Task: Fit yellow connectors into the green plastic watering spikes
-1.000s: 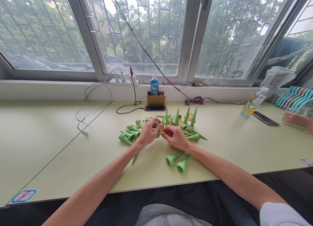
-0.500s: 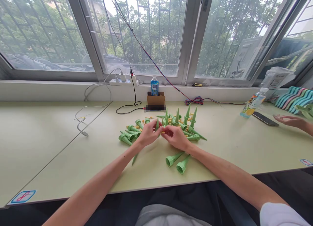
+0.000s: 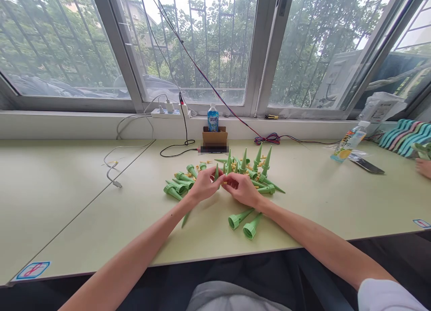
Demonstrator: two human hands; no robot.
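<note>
My left hand (image 3: 206, 185) is closed around a green plastic watering spike (image 3: 217, 171), its tip pointing up. Right beside it, my right hand (image 3: 241, 187) pinches a small yellow piece (image 3: 225, 182) against the spike's side; fingers hide most of it. Behind my right hand, several green spikes (image 3: 243, 162) stand tip up among others lying down. More spikes (image 3: 182, 185) lie left of my left hand, with small yellow pieces among them. Two spikes (image 3: 249, 230) lie near my right forearm, their threaded open ends facing me.
A blue bottle (image 3: 213, 118) stands in a cardboard box (image 3: 215, 136) by the window sill. Cables (image 3: 269, 138) and a white charging lead (image 3: 116, 183) lie on the table. To the right are a drink bottle (image 3: 348, 142), a phone (image 3: 367, 164) and another person's hand (image 3: 423, 167).
My hands stay nearly in place, still together at the spike. At the right, the other person's hand has drawn back toward the picture's edge.
</note>
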